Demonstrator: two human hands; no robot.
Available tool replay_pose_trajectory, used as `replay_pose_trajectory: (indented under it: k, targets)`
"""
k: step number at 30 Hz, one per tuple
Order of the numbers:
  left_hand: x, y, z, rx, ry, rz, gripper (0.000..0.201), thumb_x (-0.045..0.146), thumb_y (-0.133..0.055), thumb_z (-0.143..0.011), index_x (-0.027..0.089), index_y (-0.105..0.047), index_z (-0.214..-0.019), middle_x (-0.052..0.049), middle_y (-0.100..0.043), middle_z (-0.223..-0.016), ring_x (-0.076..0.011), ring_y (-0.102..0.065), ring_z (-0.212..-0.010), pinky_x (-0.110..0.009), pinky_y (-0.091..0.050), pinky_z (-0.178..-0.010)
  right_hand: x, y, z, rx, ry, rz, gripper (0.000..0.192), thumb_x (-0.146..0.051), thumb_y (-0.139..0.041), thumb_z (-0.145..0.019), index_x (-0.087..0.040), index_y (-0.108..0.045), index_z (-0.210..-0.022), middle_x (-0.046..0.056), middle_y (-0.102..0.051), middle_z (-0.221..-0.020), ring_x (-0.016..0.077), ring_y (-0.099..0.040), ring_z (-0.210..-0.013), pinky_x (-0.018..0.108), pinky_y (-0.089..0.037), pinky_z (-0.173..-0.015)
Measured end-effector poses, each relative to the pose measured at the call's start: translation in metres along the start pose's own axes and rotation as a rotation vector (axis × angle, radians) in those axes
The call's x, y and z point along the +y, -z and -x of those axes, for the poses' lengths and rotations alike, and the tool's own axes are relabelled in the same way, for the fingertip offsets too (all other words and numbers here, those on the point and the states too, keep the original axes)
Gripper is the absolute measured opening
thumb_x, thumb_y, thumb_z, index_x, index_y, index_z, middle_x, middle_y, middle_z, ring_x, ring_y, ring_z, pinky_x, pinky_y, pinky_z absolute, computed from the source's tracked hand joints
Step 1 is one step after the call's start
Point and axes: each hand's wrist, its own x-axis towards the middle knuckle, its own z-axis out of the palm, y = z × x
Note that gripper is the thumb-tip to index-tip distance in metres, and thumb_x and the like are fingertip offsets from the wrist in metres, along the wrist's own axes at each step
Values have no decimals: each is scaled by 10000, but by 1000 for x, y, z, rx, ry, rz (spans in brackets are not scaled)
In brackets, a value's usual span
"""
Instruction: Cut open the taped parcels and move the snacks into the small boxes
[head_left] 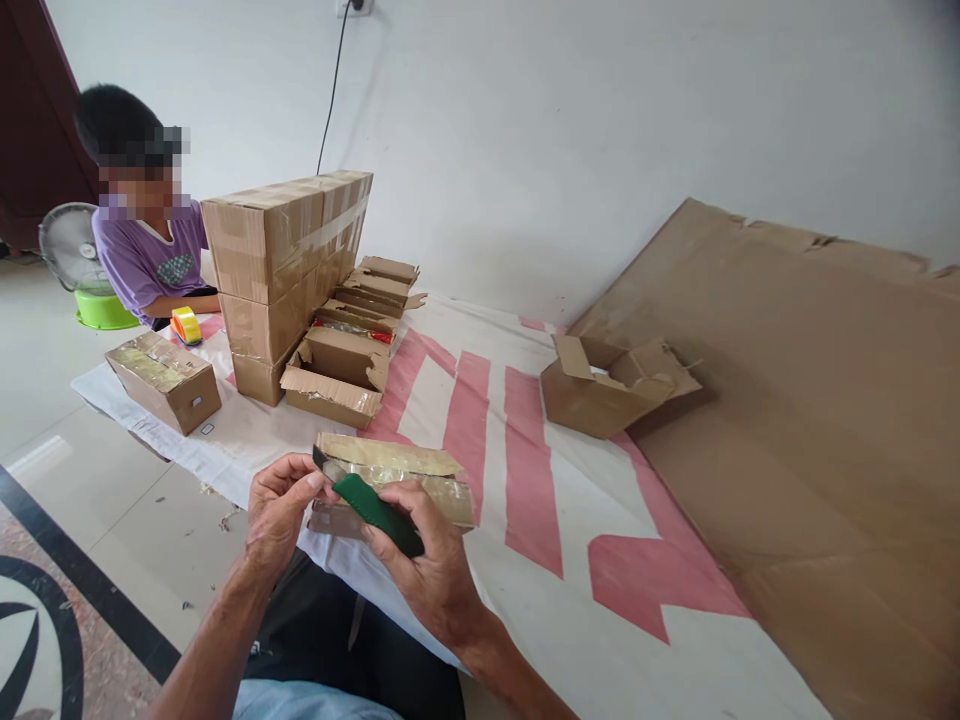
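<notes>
Green-handled utility knife (377, 512) sits clenched in the right hand (429, 570) — blade end slanting up-left to the left hand (279, 510), which pinches its tip (taped box (397, 478) just behind).

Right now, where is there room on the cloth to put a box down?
The pink-striped cloth lies bare between the taped box under the hands and the open box. The big cardboard sheet at right is bare too. It is crowded near the box stack and flattened boxes.

Right hand (427, 570) gripping green knife (375, 510), left hand (277, 510) pinching blade, taped box (420, 470) beneath
</notes>
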Motion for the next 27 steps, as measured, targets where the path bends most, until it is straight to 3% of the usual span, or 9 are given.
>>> replay_pose_trajectory:
  k: [4,16,22,27]
  targets:
    - [-6,1,-2,23,-30,-64,396,488,-973,-662,171,-740,-706,-10,-718,-603,-128,-647,-587,-238,-533,-638,2,-2,2,7,7,6,202,-237,-687,-954,-260,-605,-1138,54,-711,-1029,240,-722,-953,397,-614,-881]
    - [-7,6,4,60,-104,-218,380,505,-907,-743,171,-733,-696,-37,-737,-628,-171,-685,-611,-280,-558,-654,-1,-7,15,0,-230,-135,177,-341,-689,-956,-256,-677,-1110,35,-743,-993,227,-713,-906,363,-592,-857]
    - [-1,35,8,44,-132,-254,361,510,-865,-818,170,-770,-741,-51,-748,-707,-161,-683,-664,-276,-561,-705,-2,-5,11,-18,-503,-397,279,-490,-687,-962,-238,-690,-1080,49,-735,-950,205,-678,-813,318,-569,-726]
    - [4,78,9,159,-84,-347,339,502,-842,-802,170,-773,-785,-64,-769,-792,-165,-693,-662,-289,-581,-693,1,-3,12,-38,-580,-545,325,-537,-719,-940,-240,-693,-1067,28,-696,-885,147,-575,-664,280,-516,-616]
